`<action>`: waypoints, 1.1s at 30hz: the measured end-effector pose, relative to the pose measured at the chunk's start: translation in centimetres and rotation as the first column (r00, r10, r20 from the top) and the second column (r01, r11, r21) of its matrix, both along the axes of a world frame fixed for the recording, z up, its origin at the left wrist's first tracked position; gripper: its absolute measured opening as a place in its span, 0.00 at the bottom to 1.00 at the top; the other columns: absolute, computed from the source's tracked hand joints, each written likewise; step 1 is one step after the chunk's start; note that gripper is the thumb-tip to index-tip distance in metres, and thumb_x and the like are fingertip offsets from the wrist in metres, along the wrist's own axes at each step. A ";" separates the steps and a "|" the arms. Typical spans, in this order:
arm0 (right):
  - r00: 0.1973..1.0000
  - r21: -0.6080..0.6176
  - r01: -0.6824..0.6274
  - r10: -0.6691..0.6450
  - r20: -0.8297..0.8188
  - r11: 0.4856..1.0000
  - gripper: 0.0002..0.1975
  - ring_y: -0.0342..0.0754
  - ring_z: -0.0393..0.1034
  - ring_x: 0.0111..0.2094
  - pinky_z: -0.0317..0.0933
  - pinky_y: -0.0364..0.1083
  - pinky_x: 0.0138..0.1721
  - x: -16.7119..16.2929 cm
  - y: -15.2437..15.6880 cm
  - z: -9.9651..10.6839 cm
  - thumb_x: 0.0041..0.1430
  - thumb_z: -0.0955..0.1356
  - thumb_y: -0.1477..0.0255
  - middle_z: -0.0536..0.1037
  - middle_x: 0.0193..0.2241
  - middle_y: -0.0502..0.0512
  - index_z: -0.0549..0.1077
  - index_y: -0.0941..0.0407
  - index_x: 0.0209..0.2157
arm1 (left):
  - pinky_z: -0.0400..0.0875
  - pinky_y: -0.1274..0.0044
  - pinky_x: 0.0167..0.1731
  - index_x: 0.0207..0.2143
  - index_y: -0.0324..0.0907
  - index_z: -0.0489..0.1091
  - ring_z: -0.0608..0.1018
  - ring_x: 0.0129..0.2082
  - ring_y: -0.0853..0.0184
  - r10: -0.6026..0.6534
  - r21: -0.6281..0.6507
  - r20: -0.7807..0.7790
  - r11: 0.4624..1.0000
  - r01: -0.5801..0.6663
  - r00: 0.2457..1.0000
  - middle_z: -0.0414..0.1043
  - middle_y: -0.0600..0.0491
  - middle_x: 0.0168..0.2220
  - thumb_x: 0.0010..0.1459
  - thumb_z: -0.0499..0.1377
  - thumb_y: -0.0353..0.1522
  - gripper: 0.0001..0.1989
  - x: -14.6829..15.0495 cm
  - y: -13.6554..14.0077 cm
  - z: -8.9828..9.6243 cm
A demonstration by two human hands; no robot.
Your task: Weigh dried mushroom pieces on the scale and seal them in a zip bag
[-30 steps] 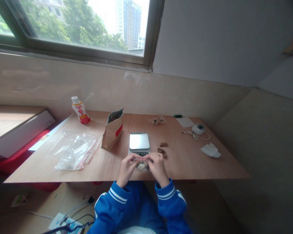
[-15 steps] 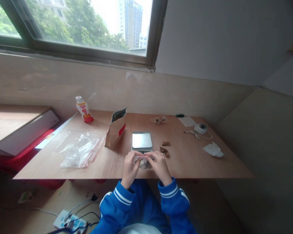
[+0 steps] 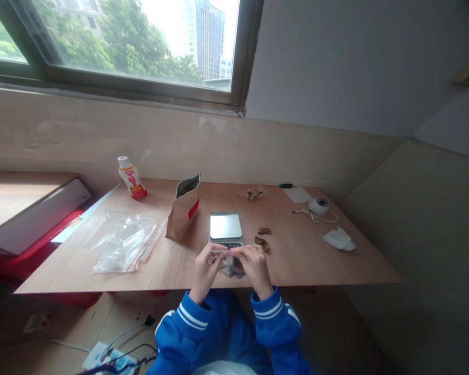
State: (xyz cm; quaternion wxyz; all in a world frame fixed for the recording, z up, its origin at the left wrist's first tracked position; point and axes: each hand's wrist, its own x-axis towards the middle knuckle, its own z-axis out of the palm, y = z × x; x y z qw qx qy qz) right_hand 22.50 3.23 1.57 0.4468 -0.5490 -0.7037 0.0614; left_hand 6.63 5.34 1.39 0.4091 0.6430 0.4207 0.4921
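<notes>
Both my hands meet at the near edge of the wooden table, just in front of a small digital scale. My left hand and my right hand pinch the top edge of a small clear zip bag with brownish pieces inside. The bag hangs between my fingers, above the table edge. Two brown pieces lie loose on the table right of the scale. An open brown paper pouch stands left of the scale.
A pile of clear zip bags lies at the left. A small drink bottle stands at the back left. At the right are a white round device with cable, a white tissue and a paper slip. Cables lie on the floor.
My hands have shifted slightly along the top edge of the small bag, and it now hangs more visibly between them. The view shifted a little.
</notes>
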 end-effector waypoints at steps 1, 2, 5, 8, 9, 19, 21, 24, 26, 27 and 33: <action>1.000 -0.024 -0.018 0.018 -0.006 1.000 0.07 0.49 0.73 0.34 0.59 0.48 0.42 0.2 0.0 -0.1 0.63 0.67 0.69 0.82 0.31 0.49 0.78 0.52 0.34 | 0.71 0.76 0.35 0.34 0.41 0.72 0.77 0.34 0.66 0.010 0.008 -0.005 1.000 -0.010 1.000 0.75 0.51 0.33 0.59 0.57 0.39 0.11 -0.1 0.0 0.0; 0.999 -0.049 -0.033 0.033 -0.012 0.998 0.06 0.49 0.73 0.35 0.60 0.48 0.41 0.4 0.1 -0.1 0.62 0.68 0.68 0.82 0.32 0.49 0.78 0.52 0.35 | 0.71 0.77 0.35 0.33 0.40 0.72 0.77 0.34 0.66 0.022 0.016 -0.010 1.000 -0.022 1.000 0.75 0.51 0.32 0.59 0.57 0.39 0.11 -0.3 0.1 0.0; 0.999 -0.079 -0.042 0.041 -0.008 0.996 0.06 0.49 0.73 0.33 0.62 0.47 0.39 1.0 0.1 -0.5 0.61 0.68 0.68 0.82 0.30 0.50 0.79 0.52 0.33 | 0.70 0.77 0.35 0.32 0.41 0.72 0.77 0.33 0.66 0.051 0.026 -0.016 0.998 -0.051 0.999 0.75 0.52 0.31 0.58 0.58 0.39 0.11 -0.7 0.1 0.1; 1.000 -0.049 0.005 -0.004 0.020 0.999 0.11 0.49 0.71 0.30 0.62 0.47 0.36 1.1 -0.1 -0.7 0.63 0.66 0.71 0.81 0.27 0.50 0.78 0.52 0.27 | 0.70 0.77 0.35 0.33 0.41 0.72 0.77 0.33 0.66 0.078 0.023 -0.014 0.997 -0.077 0.997 0.75 0.52 0.30 0.58 0.58 0.40 0.11 -0.7 -0.1 0.2; 0.999 -0.045 0.017 -0.015 0.032 0.999 0.12 0.49 0.70 0.30 0.62 0.46 0.35 1.1 -0.1 -0.6 0.63 0.66 0.71 0.81 0.27 0.50 0.78 0.52 0.28 | 0.70 0.77 0.35 0.33 0.41 0.72 0.76 0.32 0.67 0.084 0.018 -0.008 0.996 -0.084 0.996 0.75 0.52 0.30 0.58 0.57 0.40 0.12 -0.6 -0.2 0.3; 0.995 -0.134 -0.066 0.055 -0.080 0.989 0.09 0.51 0.75 0.33 0.68 0.48 0.37 2.1 -0.3 -1.0 0.62 0.67 0.68 0.82 0.33 0.54 0.80 0.52 0.36 | 0.68 0.77 0.37 0.35 0.40 0.72 0.76 0.34 0.66 0.089 -0.097 0.116 0.992 -0.078 0.989 0.74 0.52 0.32 0.61 0.53 0.42 0.15 -1.7 0.1 0.1; 0.997 -0.183 -0.031 0.016 -0.082 0.983 0.11 0.51 0.75 0.31 0.69 0.48 0.35 2.6 -0.3 -1.4 0.63 0.65 0.68 0.82 0.31 0.54 0.81 0.51 0.34 | 0.67 0.77 0.37 0.34 0.40 0.73 0.75 0.35 0.66 0.051 -0.109 0.113 0.993 -0.038 0.992 0.74 0.52 0.32 0.62 0.53 0.42 0.16 -2.1 0.3 0.2; 0.990 -0.236 -0.033 -0.001 -0.143 0.971 0.13 0.52 0.75 0.31 0.70 0.50 0.35 2.7 -0.3 -1.6 0.62 0.65 0.65 0.83 0.31 0.55 0.81 0.51 0.33 | 0.67 0.78 0.35 0.32 0.40 0.73 0.74 0.33 0.67 0.055 -0.141 0.158 0.989 -0.033 0.986 0.73 0.52 0.30 0.61 0.53 0.44 0.18 -2.0 0.4 0.2; 0.968 -0.265 -0.100 0.032 -0.249 0.959 0.12 0.53 0.76 0.34 0.71 0.50 0.38 2.5 -0.4 -1.4 0.61 0.66 0.62 0.82 0.35 0.56 0.81 0.52 0.36 | 0.67 0.78 0.33 0.31 0.39 0.72 0.73 0.32 0.67 0.098 -0.175 0.219 0.983 -0.060 0.971 0.72 0.53 0.29 0.60 0.53 0.45 0.18 -1.8 0.4 0.1; 0.948 -0.285 -0.141 0.047 -0.314 0.948 0.13 0.53 0.77 0.36 0.71 0.50 0.39 2.4 -0.4 -1.2 0.60 0.67 0.61 0.82 0.37 0.56 0.81 0.52 0.37 | 0.67 0.78 0.33 0.31 0.39 0.72 0.73 0.31 0.67 0.125 -0.189 0.248 0.979 -0.079 0.961 0.72 0.53 0.28 0.60 0.53 0.45 0.19 -1.6 0.4 0.0; 0.822 -0.345 -0.221 -0.016 -0.570 0.912 0.17 0.55 0.77 0.39 0.70 0.53 0.45 1.9 -1.1 -0.7 0.58 0.68 0.57 0.82 0.34 0.58 0.80 0.56 0.33 | 0.68 0.76 0.37 0.34 0.39 0.73 0.74 0.33 0.67 0.198 -0.257 0.328 0.960 -0.114 0.924 0.73 0.52 0.30 0.60 0.52 0.47 0.21 -1.7 0.8 -1.0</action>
